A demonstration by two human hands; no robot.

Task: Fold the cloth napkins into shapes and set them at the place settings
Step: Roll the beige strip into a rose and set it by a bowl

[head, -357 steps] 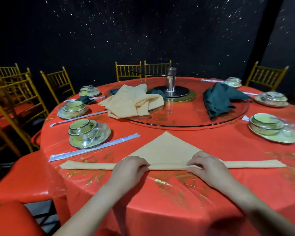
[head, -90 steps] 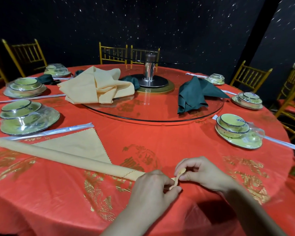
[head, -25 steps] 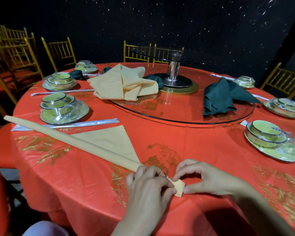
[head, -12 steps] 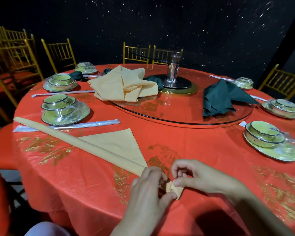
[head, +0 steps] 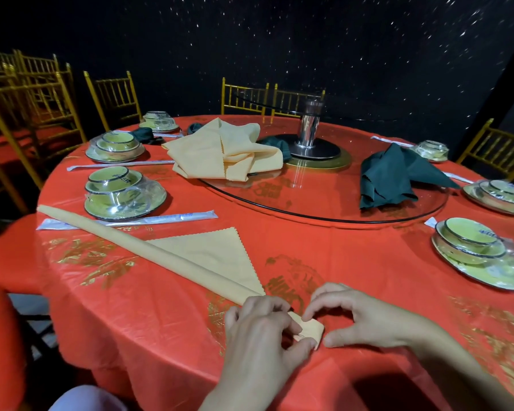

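Head view: yellow napkin (head: 166,259) rolled into long band, lying diagonally on red-clothed desk (head: 353,262) from left edge to near edge, flat triangular flap on its far side. Near end turned into small coil (head: 307,329), directly between both hands at near edge. Left hand (head: 261,327) curled over band's end, pinching coil from left. Right hand (head: 365,315) pinching coil from right, forefinger and thumb. Spare yellow napkins (head: 220,152) heaped on glass turntable (head: 324,209) at centre, green napkin (head: 392,176) on its right part.
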